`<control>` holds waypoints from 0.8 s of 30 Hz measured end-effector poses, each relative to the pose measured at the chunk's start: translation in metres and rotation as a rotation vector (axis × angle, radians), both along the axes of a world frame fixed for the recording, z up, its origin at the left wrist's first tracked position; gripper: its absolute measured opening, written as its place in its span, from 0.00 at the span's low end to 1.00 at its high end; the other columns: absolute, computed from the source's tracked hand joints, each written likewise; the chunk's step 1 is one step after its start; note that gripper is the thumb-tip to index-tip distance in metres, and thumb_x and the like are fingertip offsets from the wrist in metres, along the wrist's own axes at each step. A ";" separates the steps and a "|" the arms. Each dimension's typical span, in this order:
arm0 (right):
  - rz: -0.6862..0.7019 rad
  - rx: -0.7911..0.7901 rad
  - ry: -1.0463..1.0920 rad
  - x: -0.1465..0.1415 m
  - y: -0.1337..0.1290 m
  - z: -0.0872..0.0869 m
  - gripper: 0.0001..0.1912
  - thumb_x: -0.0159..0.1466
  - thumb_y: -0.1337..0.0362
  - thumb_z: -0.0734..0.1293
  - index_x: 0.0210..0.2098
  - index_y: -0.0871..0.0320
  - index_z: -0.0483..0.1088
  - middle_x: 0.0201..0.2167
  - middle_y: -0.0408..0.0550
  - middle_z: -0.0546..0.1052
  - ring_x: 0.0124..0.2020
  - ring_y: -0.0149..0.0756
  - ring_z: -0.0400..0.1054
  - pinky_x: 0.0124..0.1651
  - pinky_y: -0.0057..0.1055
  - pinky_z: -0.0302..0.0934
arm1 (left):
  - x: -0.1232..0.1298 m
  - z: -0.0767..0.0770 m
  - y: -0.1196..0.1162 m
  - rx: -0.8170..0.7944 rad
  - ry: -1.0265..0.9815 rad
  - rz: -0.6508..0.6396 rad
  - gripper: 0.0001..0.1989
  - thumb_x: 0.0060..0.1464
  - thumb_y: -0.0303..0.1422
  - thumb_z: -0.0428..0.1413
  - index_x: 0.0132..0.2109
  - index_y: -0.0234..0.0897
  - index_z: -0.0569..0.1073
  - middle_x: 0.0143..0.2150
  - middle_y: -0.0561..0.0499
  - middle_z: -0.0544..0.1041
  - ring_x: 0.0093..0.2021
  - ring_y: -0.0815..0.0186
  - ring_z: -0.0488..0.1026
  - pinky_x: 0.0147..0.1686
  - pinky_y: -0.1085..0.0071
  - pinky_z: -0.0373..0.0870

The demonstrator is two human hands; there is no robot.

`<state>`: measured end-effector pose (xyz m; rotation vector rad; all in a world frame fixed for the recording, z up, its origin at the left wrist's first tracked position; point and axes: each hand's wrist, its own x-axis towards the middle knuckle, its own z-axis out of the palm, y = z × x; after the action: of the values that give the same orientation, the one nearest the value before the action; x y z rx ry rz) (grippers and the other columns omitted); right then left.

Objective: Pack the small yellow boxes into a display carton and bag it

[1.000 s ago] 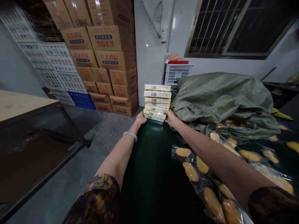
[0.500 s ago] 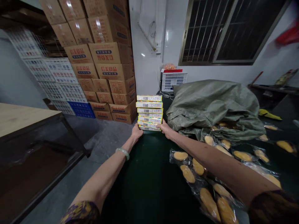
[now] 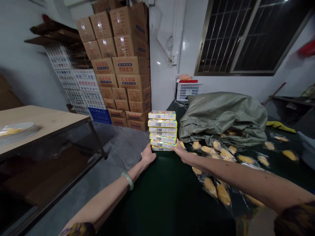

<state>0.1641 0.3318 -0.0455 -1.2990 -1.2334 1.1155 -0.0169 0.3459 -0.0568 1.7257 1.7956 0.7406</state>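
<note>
A stack of flat, yellow-edged printed boxes point(image 3: 162, 129) stands on the dark green table point(image 3: 157, 186), a little uneven, barcodes facing me. My left hand point(image 3: 148, 154), with a pale green bangle above its wrist, is against the lower left side of the stack, fingers partly hidden behind it. Opposite, my right hand point(image 3: 180, 150) grips the lower right corner with its thumb on the front. Both arms are stretched far forward. Clear-wrapped, bread-like yellow pieces point(image 3: 223, 194) lie beneath and beside my right forearm.
A green woven sack point(image 3: 226, 114) slumps right of the stack. Behind it stands a white plastic basket point(image 3: 189, 91). Cartons point(image 3: 131, 82) and white crates point(image 3: 87, 81) are piled at the back left. A wooden-topped table point(image 3: 46, 123) with a round dish point(image 3: 17, 132) stands left, across a floor gap.
The view has swung left and tipped, so the stack sits lower and its top face shows. Both hands stay at its base. The left table's dish has come into view.
</note>
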 end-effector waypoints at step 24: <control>-0.189 -0.123 -0.162 0.023 -0.165 0.032 0.14 0.53 0.58 0.65 0.39 0.53 0.70 0.43 0.49 0.76 0.49 0.45 0.67 0.51 0.40 0.62 | -0.043 0.140 -0.088 0.175 -0.425 0.137 0.25 0.58 0.47 0.41 0.54 0.37 0.67 0.49 0.41 0.74 0.51 0.52 0.71 0.42 0.59 0.69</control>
<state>0.1872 0.1667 -0.0133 -1.5910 -1.1457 0.9782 -0.0597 0.2575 0.0830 1.4202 1.5974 1.2505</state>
